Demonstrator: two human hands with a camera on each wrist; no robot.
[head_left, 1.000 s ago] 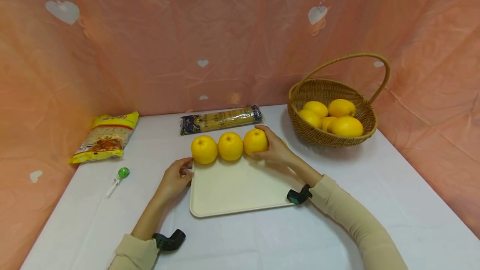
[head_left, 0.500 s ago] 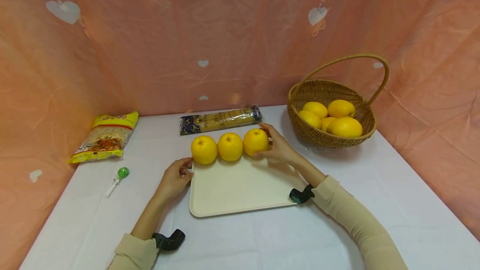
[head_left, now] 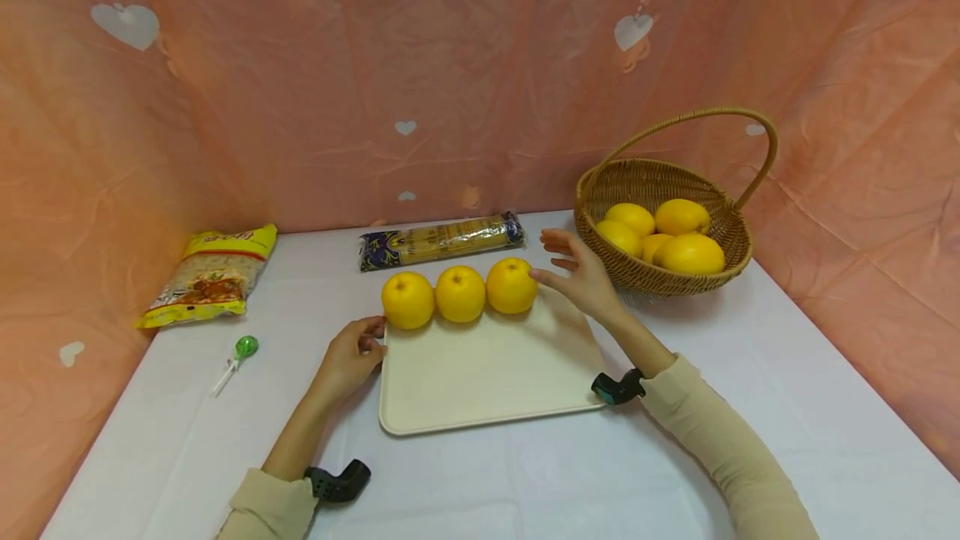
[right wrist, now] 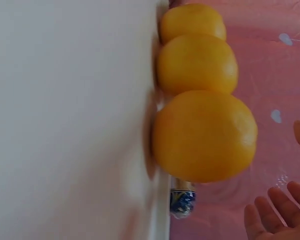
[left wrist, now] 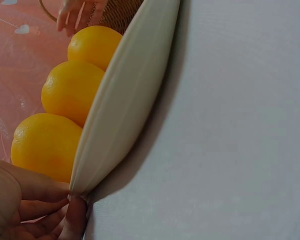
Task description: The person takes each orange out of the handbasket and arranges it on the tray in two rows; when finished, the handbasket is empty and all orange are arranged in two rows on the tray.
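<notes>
Three round yellow oranges stand in a row along the far edge of a cream tray (head_left: 487, 373): a left orange (head_left: 408, 300), a middle orange (head_left: 461, 293) and a right orange (head_left: 512, 286). My left hand (head_left: 351, 361) pinches the tray's left rim between thumb and fingers, as the left wrist view shows. To the right of the row, my right hand (head_left: 583, 277) is held with its fingers extended and nothing in its grasp. In the right wrist view a gap separates this hand (right wrist: 285, 212) from the nearest orange (right wrist: 205, 136).
A wicker basket (head_left: 637, 273) with a tall handle holds several yellow fruits (head_left: 690, 254) at the back right. Behind the tray lies a pack of spaghetti (head_left: 442, 241). On the left are a yellow food bag (head_left: 213, 273) and a green lollipop (head_left: 246, 347).
My right hand has let go of the right orange and moved away to the right, its fingers opening. The oranges, the tray and my left hand have stayed in place.
</notes>
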